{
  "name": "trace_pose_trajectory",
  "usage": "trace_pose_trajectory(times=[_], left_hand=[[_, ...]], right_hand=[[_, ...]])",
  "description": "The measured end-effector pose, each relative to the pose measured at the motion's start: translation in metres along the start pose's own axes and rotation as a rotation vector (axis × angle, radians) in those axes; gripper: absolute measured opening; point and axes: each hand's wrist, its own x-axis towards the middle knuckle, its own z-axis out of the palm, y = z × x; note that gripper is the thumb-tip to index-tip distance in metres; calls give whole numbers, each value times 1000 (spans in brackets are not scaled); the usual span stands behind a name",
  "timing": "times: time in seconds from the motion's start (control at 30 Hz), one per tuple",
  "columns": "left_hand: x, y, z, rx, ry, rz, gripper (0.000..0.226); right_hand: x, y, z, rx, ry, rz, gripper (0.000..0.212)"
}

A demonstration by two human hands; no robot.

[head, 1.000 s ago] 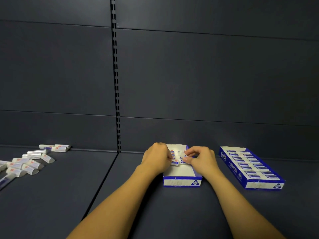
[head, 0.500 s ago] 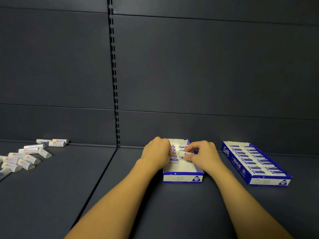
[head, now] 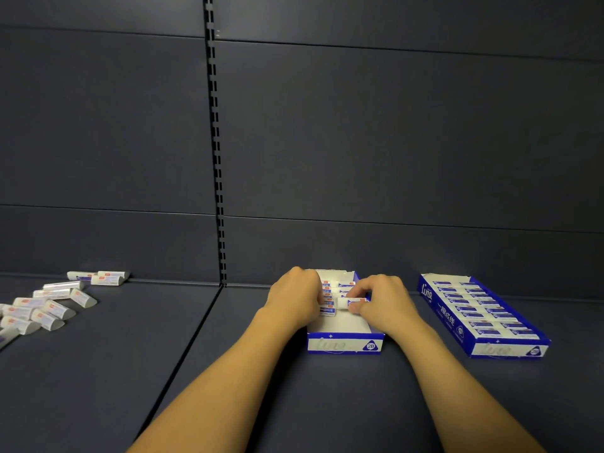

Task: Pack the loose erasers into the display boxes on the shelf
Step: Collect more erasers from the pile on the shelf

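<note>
Your right hand (head: 382,300) pinched one eraser (head: 351,303) by its ends, thumb and fingertips curled round it, low over the open box (head: 344,344) at the middle of the shelf (head: 294,403). Your left hand (head: 295,297) lay curled over the box's left column, fingers on the packed erasers there; whether it gripped one or only steadied them could not be told. The eraser looked light, small and firm, with a paper sleeve that could slide under the fingers, so a hold across the short ends or the long sides seemed soundest; little risk of damage, more of it tipping crooked in the row. The box is thin card, likely to shift if pushed. Inside it, erasers filled the far part in two columns; the near part showed bare white floor. Right of that box, well apart, a second box (head: 483,317) sat angled and looked full, two columns front to back. Far left of the open box, a pile of loose erasers (head: 49,305) lay scattered on the shelf, not yet packed.
</note>
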Motion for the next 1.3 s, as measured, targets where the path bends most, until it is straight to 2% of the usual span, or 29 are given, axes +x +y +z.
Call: trace_pose_trajectory(times=[0.5, 0.7, 1.3], left_hand=[[-2, -1, 4, -33, 17, -13, 27], [-5, 2, 3, -3, 31, 1, 23], [-4, 4, 7, 60, 61, -11, 25]], right_hand=[[-6, -9, -4, -181, -65, -67, 29], [-6, -5, -2, -183, -66, -86, 22], [-7, -9, -1, -195, -31, -30, 26]])
